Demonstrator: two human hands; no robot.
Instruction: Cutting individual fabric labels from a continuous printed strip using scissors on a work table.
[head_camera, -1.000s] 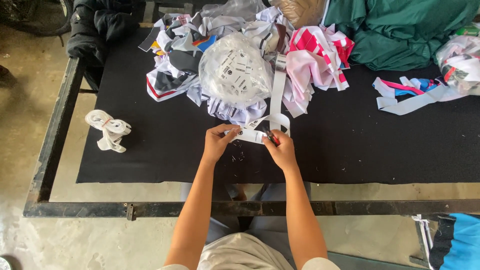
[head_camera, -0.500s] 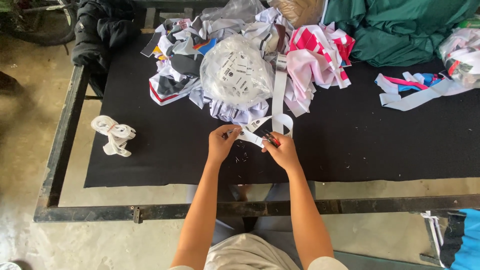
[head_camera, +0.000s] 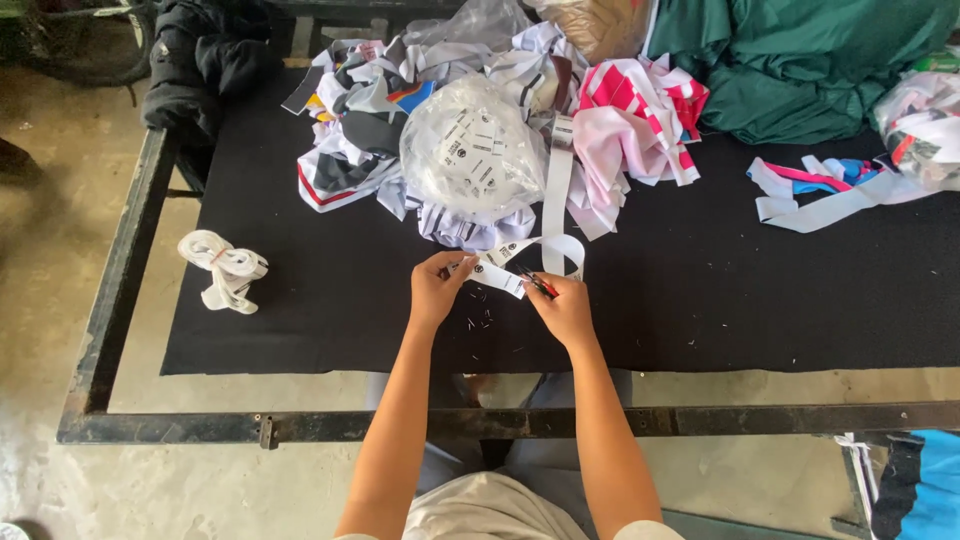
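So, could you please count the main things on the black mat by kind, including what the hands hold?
White label strip held in both hands: 1
Small red-handled tool in right hand: 1
Clear bag of labels: 1
White strip rolls at the left: 1 bundle
Green cloth: 1
Total: 5

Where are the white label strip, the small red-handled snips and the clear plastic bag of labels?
white label strip (head_camera: 500, 274), head view, on the stretch between the hands
small red-handled snips (head_camera: 540, 286), head view, on the handles
clear plastic bag of labels (head_camera: 470, 150), head view, on its bulging middle
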